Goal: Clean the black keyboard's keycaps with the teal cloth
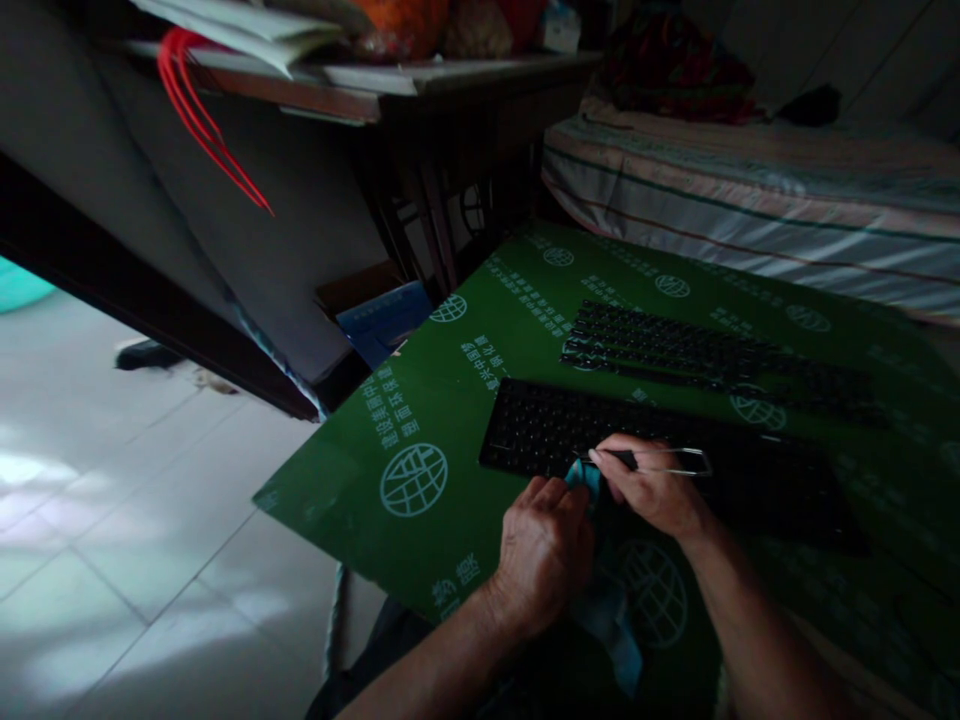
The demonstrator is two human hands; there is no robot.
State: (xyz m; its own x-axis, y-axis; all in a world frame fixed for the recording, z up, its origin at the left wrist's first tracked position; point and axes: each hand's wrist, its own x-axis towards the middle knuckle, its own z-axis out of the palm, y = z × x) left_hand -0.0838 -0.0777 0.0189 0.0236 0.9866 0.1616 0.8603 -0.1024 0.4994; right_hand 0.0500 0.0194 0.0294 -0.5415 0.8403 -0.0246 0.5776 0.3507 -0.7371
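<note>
A black keyboard base lies on a green printed board, in front of me. My left hand is closed on a blue cloth at the keyboard's near edge; part of the cloth hangs down below. Just to the right, over the keyboard, my right hand grips a wire keycap puller with a dark handle. Its bent wire end points right, and its other end is near the cloth. Whether a key is in it, I cannot make out. Behind the keyboard, black keycaps lie in rows.
A cluttered table with a dangling red cord stands at the back left. A blue box sits beneath it. Beyond the board is a bed with a striped sheet. Pale floor tiles show at left.
</note>
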